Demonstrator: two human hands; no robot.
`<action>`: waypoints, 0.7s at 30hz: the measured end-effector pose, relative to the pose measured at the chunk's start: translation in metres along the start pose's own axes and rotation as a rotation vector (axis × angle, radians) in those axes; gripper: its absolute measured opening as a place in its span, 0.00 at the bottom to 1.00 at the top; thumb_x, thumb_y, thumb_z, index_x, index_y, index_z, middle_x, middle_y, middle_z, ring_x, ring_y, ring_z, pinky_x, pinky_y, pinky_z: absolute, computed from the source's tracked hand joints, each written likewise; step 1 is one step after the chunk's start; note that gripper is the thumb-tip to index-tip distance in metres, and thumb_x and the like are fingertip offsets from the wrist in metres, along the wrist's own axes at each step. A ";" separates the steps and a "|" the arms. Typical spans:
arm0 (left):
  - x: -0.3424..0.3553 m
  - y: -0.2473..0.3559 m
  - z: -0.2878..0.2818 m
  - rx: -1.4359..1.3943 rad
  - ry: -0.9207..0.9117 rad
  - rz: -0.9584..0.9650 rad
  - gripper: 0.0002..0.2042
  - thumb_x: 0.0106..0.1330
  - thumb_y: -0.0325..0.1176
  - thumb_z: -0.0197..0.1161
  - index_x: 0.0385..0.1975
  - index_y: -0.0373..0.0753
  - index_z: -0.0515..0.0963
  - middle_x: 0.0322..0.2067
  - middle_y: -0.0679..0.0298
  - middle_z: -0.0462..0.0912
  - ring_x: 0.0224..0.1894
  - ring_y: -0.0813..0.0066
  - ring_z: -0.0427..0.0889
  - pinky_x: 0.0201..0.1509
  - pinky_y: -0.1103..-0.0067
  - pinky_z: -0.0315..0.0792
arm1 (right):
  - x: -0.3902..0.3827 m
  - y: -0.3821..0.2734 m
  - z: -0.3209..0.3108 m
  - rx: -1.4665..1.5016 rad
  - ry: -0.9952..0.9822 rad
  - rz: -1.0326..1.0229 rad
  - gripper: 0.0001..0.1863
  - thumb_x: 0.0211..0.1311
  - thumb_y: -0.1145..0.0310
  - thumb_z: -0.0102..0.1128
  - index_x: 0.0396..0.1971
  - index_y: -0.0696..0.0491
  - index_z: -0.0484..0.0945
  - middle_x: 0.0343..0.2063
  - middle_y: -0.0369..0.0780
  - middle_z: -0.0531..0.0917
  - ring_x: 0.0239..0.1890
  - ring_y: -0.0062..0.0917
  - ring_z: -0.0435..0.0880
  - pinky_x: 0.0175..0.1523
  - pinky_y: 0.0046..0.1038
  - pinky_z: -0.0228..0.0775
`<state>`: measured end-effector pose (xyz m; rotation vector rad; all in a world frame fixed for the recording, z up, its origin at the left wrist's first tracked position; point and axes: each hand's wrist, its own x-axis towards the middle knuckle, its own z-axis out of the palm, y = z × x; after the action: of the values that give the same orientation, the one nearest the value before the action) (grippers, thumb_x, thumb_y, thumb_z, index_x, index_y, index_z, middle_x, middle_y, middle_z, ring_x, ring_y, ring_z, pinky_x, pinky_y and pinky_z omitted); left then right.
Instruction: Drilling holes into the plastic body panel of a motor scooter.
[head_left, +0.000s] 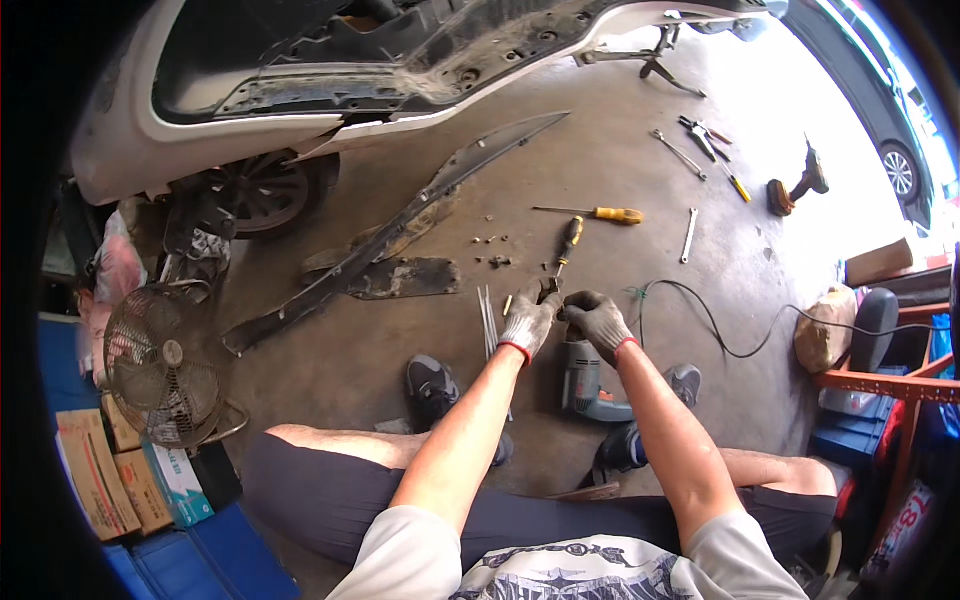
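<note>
My left hand (530, 322), in a grey-white glove with a red cuff, has its fingers drawn together. My right hand (600, 318), gloved alike, meets it with closed fingers. Something small and dark is between the fingertips; I cannot make out its kind. Just beyond lies a screwdriver (571, 238) with a yellow and black handle, its shaft pointing toward my hands. Below my right hand is a grey power tool (583, 372), its top partly hidden by the glove. Thin metal rods (489, 318) lie beside my left hand.
A white bumper (300, 130) arches across the far left. Long dark trim strips (400, 215), small fasteners (490, 240), another yellow screwdriver (618, 215), a wrench (690, 236), pliers (700, 140) and a cordless drill (803, 180) lie ahead. A black cable (715, 325) runs right. A fan (165, 365) stands left.
</note>
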<state>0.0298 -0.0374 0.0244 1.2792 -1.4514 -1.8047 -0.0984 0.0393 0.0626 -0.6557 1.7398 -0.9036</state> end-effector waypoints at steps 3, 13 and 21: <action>-0.003 0.001 0.011 -0.051 -0.082 -0.058 0.11 0.65 0.28 0.62 0.46 0.33 0.78 0.36 0.67 0.82 0.37 0.81 0.78 0.41 0.82 0.71 | -0.003 0.007 -0.008 0.108 -0.027 0.072 0.13 0.62 0.69 0.59 0.42 0.61 0.80 0.34 0.39 0.86 0.31 0.20 0.83 0.37 0.23 0.76; -0.002 0.000 0.019 0.003 -0.106 -0.125 0.11 0.63 0.30 0.66 0.43 0.34 0.78 0.34 0.67 0.82 0.34 0.82 0.76 0.38 0.82 0.70 | 0.000 0.028 -0.013 0.063 -0.066 0.101 0.12 0.62 0.69 0.60 0.41 0.59 0.79 0.31 0.37 0.84 0.31 0.19 0.83 0.36 0.22 0.75; 0.013 -0.030 0.012 0.266 -0.042 -0.150 0.17 0.65 0.42 0.62 0.47 0.37 0.79 0.38 0.61 0.84 0.39 0.71 0.78 0.44 0.75 0.72 | 0.027 0.044 -0.035 0.215 0.206 0.078 0.10 0.59 0.68 0.60 0.38 0.57 0.80 0.26 0.36 0.82 0.23 0.20 0.77 0.28 0.24 0.70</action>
<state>0.0191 -0.0331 -0.0079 1.5245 -1.7042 -1.7854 -0.1407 0.0530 0.0188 -0.3621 1.8029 -1.1165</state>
